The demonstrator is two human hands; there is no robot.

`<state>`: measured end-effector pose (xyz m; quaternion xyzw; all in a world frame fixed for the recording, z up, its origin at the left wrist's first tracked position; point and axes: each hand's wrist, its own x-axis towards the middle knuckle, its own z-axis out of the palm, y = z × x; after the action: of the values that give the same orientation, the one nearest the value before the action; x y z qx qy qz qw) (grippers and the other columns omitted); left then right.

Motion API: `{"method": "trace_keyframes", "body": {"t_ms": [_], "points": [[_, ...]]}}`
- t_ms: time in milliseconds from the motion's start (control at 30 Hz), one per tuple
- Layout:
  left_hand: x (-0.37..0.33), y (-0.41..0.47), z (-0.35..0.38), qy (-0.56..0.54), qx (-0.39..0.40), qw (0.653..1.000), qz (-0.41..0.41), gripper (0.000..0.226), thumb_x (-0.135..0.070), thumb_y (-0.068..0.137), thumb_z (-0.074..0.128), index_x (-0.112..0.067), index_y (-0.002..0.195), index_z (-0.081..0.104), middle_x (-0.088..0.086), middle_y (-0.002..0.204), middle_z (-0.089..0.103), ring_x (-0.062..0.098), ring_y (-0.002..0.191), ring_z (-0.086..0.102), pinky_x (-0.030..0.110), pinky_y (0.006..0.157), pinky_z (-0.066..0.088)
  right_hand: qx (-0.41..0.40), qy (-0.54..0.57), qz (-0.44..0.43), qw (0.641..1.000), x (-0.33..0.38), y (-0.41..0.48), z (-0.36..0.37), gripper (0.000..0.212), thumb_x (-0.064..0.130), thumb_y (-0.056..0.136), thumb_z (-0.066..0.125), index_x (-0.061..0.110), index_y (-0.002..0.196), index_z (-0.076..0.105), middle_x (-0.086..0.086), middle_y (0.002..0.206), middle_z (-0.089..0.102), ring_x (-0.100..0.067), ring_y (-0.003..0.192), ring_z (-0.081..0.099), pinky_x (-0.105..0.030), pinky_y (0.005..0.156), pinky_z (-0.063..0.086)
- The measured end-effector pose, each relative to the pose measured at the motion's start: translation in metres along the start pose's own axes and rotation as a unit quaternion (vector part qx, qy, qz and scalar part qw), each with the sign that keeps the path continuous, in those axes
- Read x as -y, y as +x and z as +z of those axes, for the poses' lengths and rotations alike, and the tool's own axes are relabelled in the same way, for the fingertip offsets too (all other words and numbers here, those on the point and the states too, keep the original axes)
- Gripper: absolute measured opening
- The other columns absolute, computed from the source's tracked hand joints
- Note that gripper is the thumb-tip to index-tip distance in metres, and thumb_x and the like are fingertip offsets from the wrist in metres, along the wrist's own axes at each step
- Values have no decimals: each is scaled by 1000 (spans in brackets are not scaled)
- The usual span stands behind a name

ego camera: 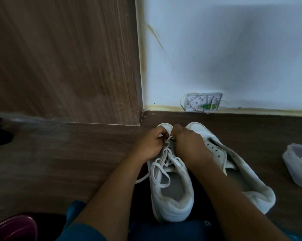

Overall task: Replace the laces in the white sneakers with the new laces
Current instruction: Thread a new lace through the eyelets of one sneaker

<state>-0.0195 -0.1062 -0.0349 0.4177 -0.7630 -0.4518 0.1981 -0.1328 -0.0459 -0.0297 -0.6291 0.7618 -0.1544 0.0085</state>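
Observation:
Two white sneakers stand side by side on the dark wooden floor, toes toward the wall. The left sneaker [172, 197] carries a white lace [159, 171] whose loose loops trail over its opening and onto the floor. My left hand [149, 145] and my right hand [188, 145] meet over its front eyelets, fingers curled and pinching the lace there. The right sneaker [237, 171] has bare eyelets and no lace that I can see; my right forearm crosses it.
A clear plastic container [298, 164] holding a white lace sits on the floor at the right edge. A wooden panel [65, 58] and a white wall with a small white box [204, 102] stand behind. A maroon object [14, 228] lies at bottom left.

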Motion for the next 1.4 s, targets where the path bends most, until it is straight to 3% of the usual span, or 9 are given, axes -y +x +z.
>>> {"method": "trace_keyframes", "body": {"t_ms": [167,300,367,567,767,933,1033,1100,1400], "points": [[4,1,-1,13,-14,1000,1,37,2,88,44,-28,74,59,4,81,67,22,74,63,39,72,50,14,8,-9,1000,-1,-1,-2,17,7,92,43,8,108,47,-12,106,60,-30,97,60,-33,70,37],[5,1,-1,13,-24,1000,-15,32,-6,94,46,-29,76,59,4,83,63,13,67,56,27,62,42,10,132,52,990,-6,-1,-6,25,1,84,50,17,97,64,-9,94,68,-25,89,62,-33,77,48],[5,0,-4,24,-15,1000,-9,29,-5,93,49,-28,78,60,1,79,62,12,68,55,26,63,42,0,147,67,987,-5,-2,-5,25,0,83,48,22,83,60,-9,87,65,-25,84,60,-31,70,45],[2,-2,-10,86,-18,996,11,29,-3,90,53,-26,73,59,-4,78,62,10,72,55,25,64,42,-12,89,44,995,0,-2,0,17,0,85,44,9,97,52,-14,94,61,-30,88,58,-34,70,41],[-4,-3,-8,151,-36,988,25,27,6,84,51,-17,85,65,3,92,62,17,85,58,26,70,43,-8,77,62,995,0,-1,0,15,2,88,44,7,99,52,-15,96,63,-30,92,59,-31,69,39],[-6,-3,-10,96,9,995,26,22,-14,89,61,-24,69,55,-4,73,54,11,67,51,26,62,39,0,144,68,987,-6,0,-2,17,4,84,51,18,87,59,-11,89,66,-27,87,60,-28,68,40],[-9,-1,-8,198,-22,979,40,18,-11,90,56,-17,74,54,0,84,49,15,77,51,27,66,36,1,171,77,982,-5,0,1,23,4,83,53,23,72,53,-9,83,66,-25,83,60,-29,66,41],[-11,-1,-5,224,-36,972,56,15,-7,90,51,-14,77,53,0,86,44,16,80,47,27,68,32,-11,164,79,983,-3,0,2,15,2,84,51,15,79,56,-11,81,64,-28,82,60,-32,66,42],[-1,2,-7,21,-3,998,-67,27,-4,93,48,-19,71,54,5,70,53,17,67,46,34,68,36,-21,116,73,990,0,-1,4,14,4,87,45,7,97,55,-16,92,65,-32,90,59,-28,66,35]]}}
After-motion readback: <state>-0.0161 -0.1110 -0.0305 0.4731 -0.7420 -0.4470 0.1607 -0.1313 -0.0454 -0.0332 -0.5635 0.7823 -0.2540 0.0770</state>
